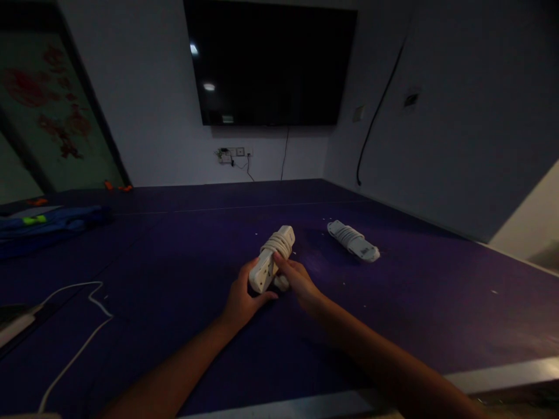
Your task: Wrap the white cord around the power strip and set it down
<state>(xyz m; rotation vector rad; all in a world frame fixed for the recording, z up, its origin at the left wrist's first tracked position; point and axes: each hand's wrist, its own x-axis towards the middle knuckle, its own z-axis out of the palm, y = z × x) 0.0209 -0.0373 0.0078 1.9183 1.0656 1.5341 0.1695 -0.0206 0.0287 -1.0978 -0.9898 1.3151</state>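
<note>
A white power strip (263, 270) with its cord wound round its far half is held tilted above the purple tabletop. My left hand (243, 297) is closed on its near end, with the thumb reaching along underneath. My right hand (297, 280) grips the strip's right side near the wound cord, its thumb on the upper face. A white plug-like piece (282, 283) shows under my right hand; its exact shape is partly hidden. To the right lies a second white power strip (353, 241), its cord also wound round it, with no hand touching it.
Blue fabric (65, 224) is heaped at the left edge. A loose white cable (92, 297) runs over the near left of the purple table (183, 250). Orange pieces (117, 187) lie at the back left. A large black screen (275, 64) hangs on the wall above sockets (240, 152).
</note>
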